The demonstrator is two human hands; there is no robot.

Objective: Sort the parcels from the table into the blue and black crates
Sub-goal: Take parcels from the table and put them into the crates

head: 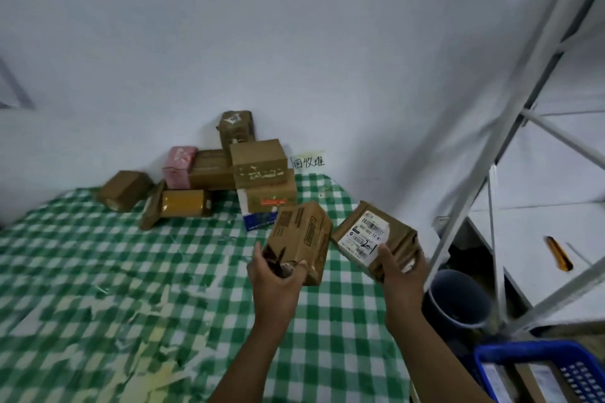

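Parcels (258, 170) lie heaped at the far edge of the table (98, 271), well up and left of the blue crate (523, 352), which shows only its rim and some flat items inside. No black crate is in view. A grey bucket (458, 298) stands just up-left of the crate. Two parcels are already off the cloth, between heap and crate. The printed box (304, 232) is farther from the crate, w/ the left hand (275, 275) wrapped round its near end. The labelled parcel (370, 235) is nearer the crate, w/ the right hand (401, 275) gripping it, thumb on the label face and fingers underneath. Both look like small taped cartons, prob. light enough for one hand each and fairly stiff. The labelled one seems crumpled at its edges and the tape is likely slick, so grip across opposite flat faces, not corners.
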